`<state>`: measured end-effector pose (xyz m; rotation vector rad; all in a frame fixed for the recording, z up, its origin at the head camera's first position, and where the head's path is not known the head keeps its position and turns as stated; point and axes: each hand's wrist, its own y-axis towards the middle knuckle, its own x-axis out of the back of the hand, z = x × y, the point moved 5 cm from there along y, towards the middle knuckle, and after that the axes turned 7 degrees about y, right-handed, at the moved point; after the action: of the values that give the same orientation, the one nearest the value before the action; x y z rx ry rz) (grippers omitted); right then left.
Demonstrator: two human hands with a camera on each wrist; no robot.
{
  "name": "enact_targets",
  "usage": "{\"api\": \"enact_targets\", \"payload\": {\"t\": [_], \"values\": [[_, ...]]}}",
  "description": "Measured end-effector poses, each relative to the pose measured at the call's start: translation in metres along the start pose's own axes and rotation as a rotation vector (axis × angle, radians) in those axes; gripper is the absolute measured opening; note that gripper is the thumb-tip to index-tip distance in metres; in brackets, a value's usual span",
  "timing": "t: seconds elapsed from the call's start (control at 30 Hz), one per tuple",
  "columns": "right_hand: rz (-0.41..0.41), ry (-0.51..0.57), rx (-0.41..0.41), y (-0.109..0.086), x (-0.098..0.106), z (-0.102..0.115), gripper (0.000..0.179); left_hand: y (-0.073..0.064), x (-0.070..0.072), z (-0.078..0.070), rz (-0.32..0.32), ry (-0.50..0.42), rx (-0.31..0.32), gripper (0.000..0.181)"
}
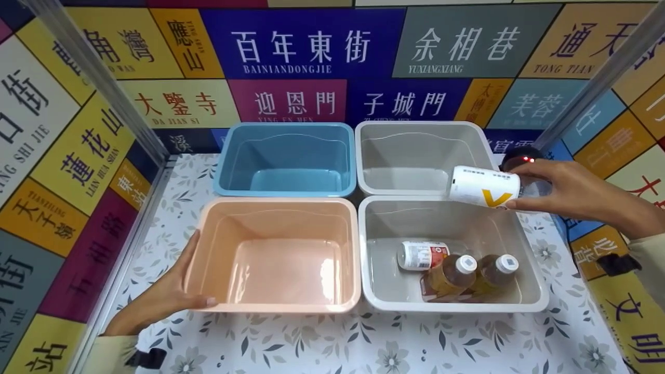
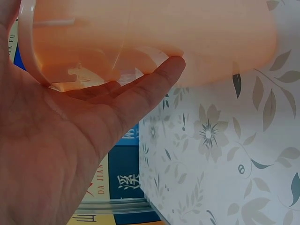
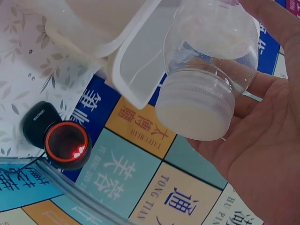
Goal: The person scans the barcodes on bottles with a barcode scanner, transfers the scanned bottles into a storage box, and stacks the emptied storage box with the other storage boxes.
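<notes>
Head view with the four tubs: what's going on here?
A person's right hand holds a clear, white-labelled bottle tipped sideways by the front right tub. The left hand rests against the peach tub. Inside the front right tub are a white-and-red bottle, lying down, and two brownish bottles, caps up. A dark device close by glows red.

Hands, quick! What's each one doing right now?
Left hand: open, straight fingers touching the outside of the peach bin.
Right hand: closed, holding a clear bottle with a white label.
</notes>
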<state>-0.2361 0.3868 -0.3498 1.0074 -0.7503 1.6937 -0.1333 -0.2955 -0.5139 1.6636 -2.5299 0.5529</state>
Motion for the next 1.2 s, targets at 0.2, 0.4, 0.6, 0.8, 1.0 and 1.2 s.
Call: {"api": "enact_targets", "payload": {"t": [0.2, 0.4, 0.6, 0.8, 1.0, 1.2], "values": [[-0.029, -0.007, -0.06, -0.008, 0.005, -0.015, 0.079, -0.001, -0.001, 0.0, 0.001, -0.006, 0.008, 0.129], [-0.061, -0.02, -0.114, -0.016, 0.007, -0.032, 0.082, -0.001, 0.0, 0.0, -0.006, -0.006, 0.021, 0.129], [-0.072, -0.014, -0.14, -0.021, 0.01, -0.045, 0.083, -0.001, 0.002, 0.0, -0.012, 0.028, 0.034, 0.128], [-0.072, -0.003, -0.171, -0.024, 0.01, -0.058, 0.084, -0.002, 0.002, 0.001, -0.012, 0.025, 0.031, 0.129], [-0.066, 0.009, -0.205, -0.026, 0.007, -0.071, 0.086, -0.002, 0.002, 0.0, -0.01, 0.015, 0.03, 0.129], [-0.052, 0.001, -0.231, -0.029, 0.003, -0.083, 0.09, 0.0, 0.0, 0.002, 0.003, -0.01, 0.011, 0.129]]}}
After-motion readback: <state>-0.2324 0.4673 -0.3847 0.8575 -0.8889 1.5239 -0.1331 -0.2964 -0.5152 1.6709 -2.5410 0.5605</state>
